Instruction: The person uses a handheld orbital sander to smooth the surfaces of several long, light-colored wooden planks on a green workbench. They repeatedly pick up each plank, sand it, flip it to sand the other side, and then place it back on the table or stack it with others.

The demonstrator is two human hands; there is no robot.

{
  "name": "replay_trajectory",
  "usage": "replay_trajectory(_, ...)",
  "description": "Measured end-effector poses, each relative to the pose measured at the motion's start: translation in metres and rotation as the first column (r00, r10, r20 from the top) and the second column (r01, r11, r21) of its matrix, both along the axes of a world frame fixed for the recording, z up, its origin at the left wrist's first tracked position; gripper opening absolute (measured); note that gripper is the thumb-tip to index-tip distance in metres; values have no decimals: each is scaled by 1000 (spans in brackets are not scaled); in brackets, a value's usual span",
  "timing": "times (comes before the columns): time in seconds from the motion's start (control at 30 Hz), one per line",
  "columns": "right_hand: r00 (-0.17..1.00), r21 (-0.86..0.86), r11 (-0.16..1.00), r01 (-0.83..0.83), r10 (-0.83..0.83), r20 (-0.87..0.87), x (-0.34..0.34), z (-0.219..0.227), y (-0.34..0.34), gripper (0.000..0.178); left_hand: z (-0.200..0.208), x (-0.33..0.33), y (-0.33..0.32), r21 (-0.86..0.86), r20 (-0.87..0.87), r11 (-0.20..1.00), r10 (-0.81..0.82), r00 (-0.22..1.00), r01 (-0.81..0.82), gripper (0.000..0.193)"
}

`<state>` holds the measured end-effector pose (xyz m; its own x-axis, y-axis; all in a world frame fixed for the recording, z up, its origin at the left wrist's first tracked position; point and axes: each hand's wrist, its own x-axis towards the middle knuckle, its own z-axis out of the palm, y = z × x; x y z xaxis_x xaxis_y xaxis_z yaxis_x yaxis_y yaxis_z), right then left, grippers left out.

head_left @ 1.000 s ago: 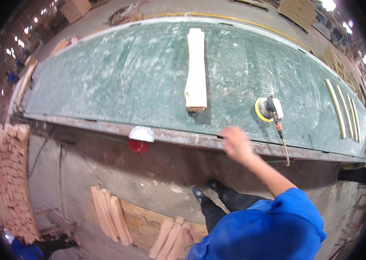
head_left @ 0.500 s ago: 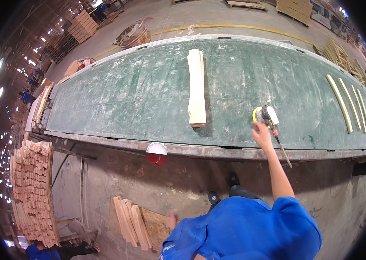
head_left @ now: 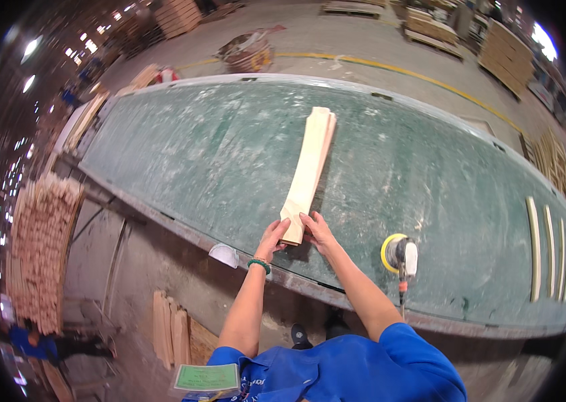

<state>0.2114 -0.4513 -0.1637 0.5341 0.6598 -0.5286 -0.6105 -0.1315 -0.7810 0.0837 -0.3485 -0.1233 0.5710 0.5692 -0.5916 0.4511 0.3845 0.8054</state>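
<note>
At the far left, as seen from where I stood, a tall stack of lumber [head_left: 42, 254] rose beside the table [head_left: 182, 154], whose green top was scuffed and dusted with pale marks. Below the stack was a co-worker in blue [head_left: 32, 343]. Further right, several pale boards [head_left: 170, 328] lay low near the floor, and a green badge [head_left: 206, 377] hung by the person's blue shirt. A white container [head_left: 223, 255] sat at the table's near edge.

At the centre, the left hand [head_left: 272, 240], with a green bracelet [head_left: 259, 265] at its wrist, clasped the left side of the wooden pieces [head_left: 308, 167], its thumb on top. These lay stacked on the table, their near end close to its edge and their far end slanting to the right. The right hand [head_left: 319, 232] clasped the opposite side, thumb also on top; how firmly either hand pressed could not be told.

To the right, a sander [head_left: 409, 258] with a yellow-rimmed pad rested on the table. Beyond it, four slender strips [head_left: 534, 249] lay side by side.
</note>
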Motion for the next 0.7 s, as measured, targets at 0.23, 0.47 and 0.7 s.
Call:
replay_trajectory(0.23,929,306,943,-134,227,-292,-6,6,5,50,14,-21,-3,-56,40,984,-167,985,170,67)
replay_trajectory(0.47,812,185,836,-517,547,-203,-12,10,-114,63,6,-89,-122,-33,178,990,-131,975,139,67)
replay_trajectory(0.7,890,369,911,-185,314,-330,0,17,-82,61,92,-160,-210,60,-408,974,-176,896,218,72)
